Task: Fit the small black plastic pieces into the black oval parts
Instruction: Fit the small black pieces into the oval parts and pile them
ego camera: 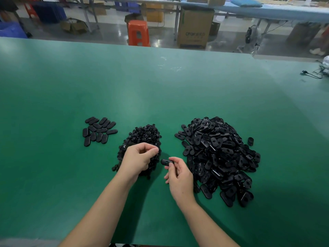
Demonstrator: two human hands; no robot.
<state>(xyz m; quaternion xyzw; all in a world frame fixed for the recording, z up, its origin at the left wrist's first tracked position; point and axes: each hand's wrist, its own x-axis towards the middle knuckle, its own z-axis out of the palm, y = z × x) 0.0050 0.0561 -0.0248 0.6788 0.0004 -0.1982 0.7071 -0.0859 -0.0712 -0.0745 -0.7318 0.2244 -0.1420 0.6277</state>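
right hand [179, 177] pinching one black oval plastic part [166, 162] | left hand [140, 157] curled over heap of small black plastic pieces [144, 135], grip unclear | big oval-part pile [220, 157] right, on green table [160, 90]

Lighting: even overhead indoor light, moderately bright. Broad pale sheen on the green bench [160, 90] near centre, fading to darker green toward the left and lower corners. Soft, short shadows lie under the forearms, falling toward the viewer and slightly right. Small specular glints on the large heap of black oval parts [219, 157]; detail inside the heap of small black pieces [142, 138] is crushed to near-black. Wide-angle distortion: far bench edge bows. Background floor [110, 31] shows glare patches and is soft. Hands are reasonably sharp.
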